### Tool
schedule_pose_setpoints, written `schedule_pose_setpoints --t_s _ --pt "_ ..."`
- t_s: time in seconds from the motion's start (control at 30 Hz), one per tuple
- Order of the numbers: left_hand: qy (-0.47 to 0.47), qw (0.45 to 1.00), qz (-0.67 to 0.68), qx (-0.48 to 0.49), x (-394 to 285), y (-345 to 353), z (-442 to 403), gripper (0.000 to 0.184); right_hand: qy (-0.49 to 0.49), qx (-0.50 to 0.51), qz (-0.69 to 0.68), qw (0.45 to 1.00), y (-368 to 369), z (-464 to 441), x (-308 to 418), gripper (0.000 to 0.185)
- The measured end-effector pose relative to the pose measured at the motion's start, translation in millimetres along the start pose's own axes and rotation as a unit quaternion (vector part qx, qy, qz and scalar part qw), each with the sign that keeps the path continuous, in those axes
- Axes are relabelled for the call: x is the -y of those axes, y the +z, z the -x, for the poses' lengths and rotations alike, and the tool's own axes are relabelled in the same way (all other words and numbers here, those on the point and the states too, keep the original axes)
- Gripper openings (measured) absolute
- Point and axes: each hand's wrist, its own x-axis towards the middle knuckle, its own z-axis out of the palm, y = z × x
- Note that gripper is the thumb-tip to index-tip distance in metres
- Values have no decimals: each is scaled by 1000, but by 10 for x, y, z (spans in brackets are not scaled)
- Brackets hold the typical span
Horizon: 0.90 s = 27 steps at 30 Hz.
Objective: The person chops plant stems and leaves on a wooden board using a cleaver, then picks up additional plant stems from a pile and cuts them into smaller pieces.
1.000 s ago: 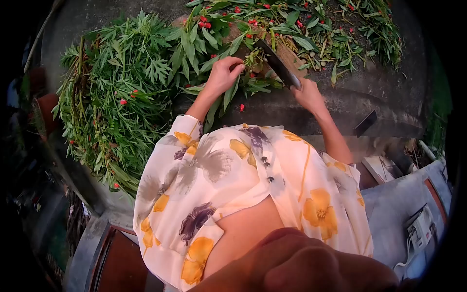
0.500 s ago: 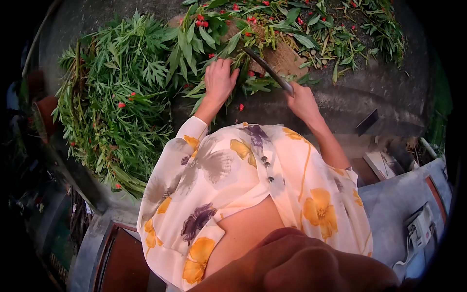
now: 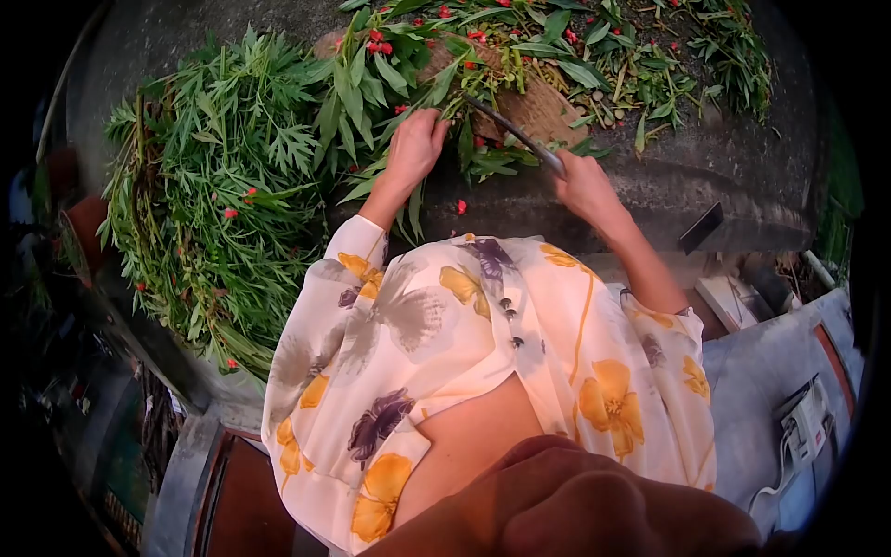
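Observation:
My left hand is closed around leafy plant stems at the near edge of a wooden board. Its fingertips are partly hidden among the long narrow leaves. In my right hand is the handle of a knife. The dark blade slants up and left over the board, its tip close to the stems beside my left hand. Red flowers show among the leaves. Chopped green pieces lie to the right of the board.
A large heap of feathery green plants fills the left side of the dark stone surface. A dark flat object sits at the front right edge. More cut stems lie at the far right. A white device with a cord stands lower right.
My left hand has turned slightly, its fingers now drawn in more tightly on the stems. My right hand has shifted a little to the right with the knife.

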Motion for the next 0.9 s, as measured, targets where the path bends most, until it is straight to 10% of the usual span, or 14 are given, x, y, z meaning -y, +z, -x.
schedule_pose_setpoints --t_s 0.9 --pt "-87 993 -79 -14 -30 -672 478 33 -24 24 50 998 -9 -225 76 18"
